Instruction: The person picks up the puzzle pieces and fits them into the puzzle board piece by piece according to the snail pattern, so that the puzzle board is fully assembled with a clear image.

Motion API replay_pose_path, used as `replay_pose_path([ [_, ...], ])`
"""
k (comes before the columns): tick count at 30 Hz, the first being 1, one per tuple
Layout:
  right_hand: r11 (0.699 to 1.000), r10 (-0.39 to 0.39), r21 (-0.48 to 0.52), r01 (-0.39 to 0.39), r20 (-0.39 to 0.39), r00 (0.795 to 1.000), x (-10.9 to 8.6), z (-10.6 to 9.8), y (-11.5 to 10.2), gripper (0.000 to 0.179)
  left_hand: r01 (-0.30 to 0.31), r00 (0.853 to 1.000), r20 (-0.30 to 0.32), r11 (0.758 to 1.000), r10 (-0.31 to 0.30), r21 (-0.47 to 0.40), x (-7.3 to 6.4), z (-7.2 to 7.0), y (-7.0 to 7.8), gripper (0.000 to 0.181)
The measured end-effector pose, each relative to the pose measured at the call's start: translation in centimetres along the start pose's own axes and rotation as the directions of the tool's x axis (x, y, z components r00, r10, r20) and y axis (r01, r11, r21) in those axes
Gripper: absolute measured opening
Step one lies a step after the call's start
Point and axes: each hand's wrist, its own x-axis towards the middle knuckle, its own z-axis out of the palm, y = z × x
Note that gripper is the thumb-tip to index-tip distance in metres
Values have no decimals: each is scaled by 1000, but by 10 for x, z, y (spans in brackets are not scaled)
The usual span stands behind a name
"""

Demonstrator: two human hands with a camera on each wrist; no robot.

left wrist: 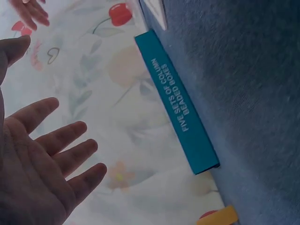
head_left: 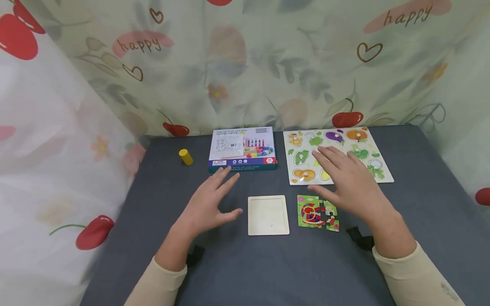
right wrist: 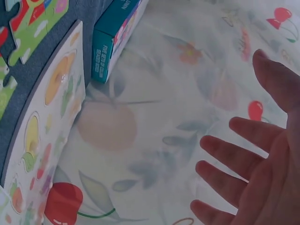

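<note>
My left hand (head_left: 206, 208) is raised over the table, fingers spread and holding nothing, left of a square wooden puzzle tray (head_left: 269, 215). Opposite it, my right hand (head_left: 354, 182) hovers with its fingers apart, overlapping the vegetable puzzle board (head_left: 301, 157) in the head view. Just left of that hand lies a small jigsaw in green, red and blue; its larger joined part (head_left: 309, 212) sits beside a narrower strip of pieces (head_left: 331, 216), a gap between them. In the left wrist view the palm and fingers (left wrist: 44, 154) show bare.
Behind the tray lies a bead-set box (head_left: 242, 148) with a teal side. A yellow cylinder (head_left: 186, 157) stands to its left. The dark cloth-covered table (head_left: 237, 267) meets a printed curtain (head_left: 252, 85) at the back and sides.
</note>
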Motion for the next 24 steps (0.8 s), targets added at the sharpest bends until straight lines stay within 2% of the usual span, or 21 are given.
replay_pose_path([
  [7,994,48,94,-57,93,995,-6,9,-6,81,80,995,66,996,-78,-29,0,12,5,91],
  [13,982,94,145,-124,198,976,-9,20,-8,81,139,984,119,988,-130,-66,0,22,7,91],
  [18,971,112,178,-160,252,961,-9,31,-11,77,173,975,157,981,-158,-91,0,29,7,90],
  [24,955,151,196,-223,324,934,-9,40,-12,68,231,954,220,967,-204,-104,3,35,9,91],
])
